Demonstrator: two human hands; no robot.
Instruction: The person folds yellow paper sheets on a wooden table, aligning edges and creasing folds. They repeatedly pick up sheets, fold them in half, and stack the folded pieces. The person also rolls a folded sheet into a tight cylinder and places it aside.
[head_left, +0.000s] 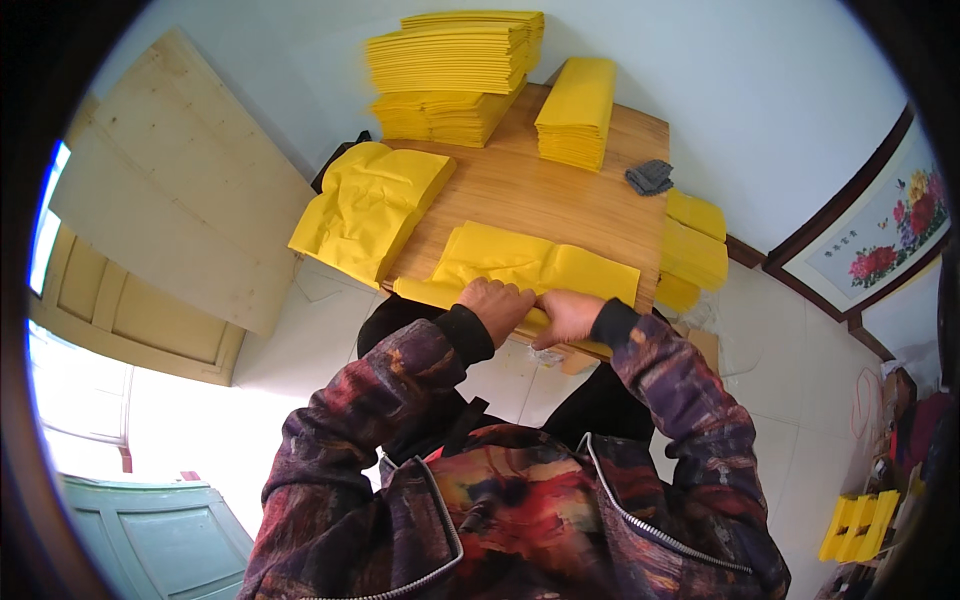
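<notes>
A yellow sheet [540, 262], creased and folded over along its near side, lies at the front edge of the wooden table [500, 190]. It looks like soft fabric or paper; I cannot make out which. My left hand [495, 307] is closed on the near fold, knuckles up. Right beside it, my right hand [567, 318] grips the same fold, its thumb pointing toward the left hand and its fingers partly hidden. To the left, a crumpled stack of yellow sheets [370, 205] overhangs the table's side.
Tall piles of folded yellow sheets [445, 62] stand at the back left of the table, and a narrower pile [577, 110] stands back right. A grey cloth or glove [650, 177] lies at the right edge. More yellow bundles [695, 245] sit beyond it. A wooden board [180, 180] leans at left.
</notes>
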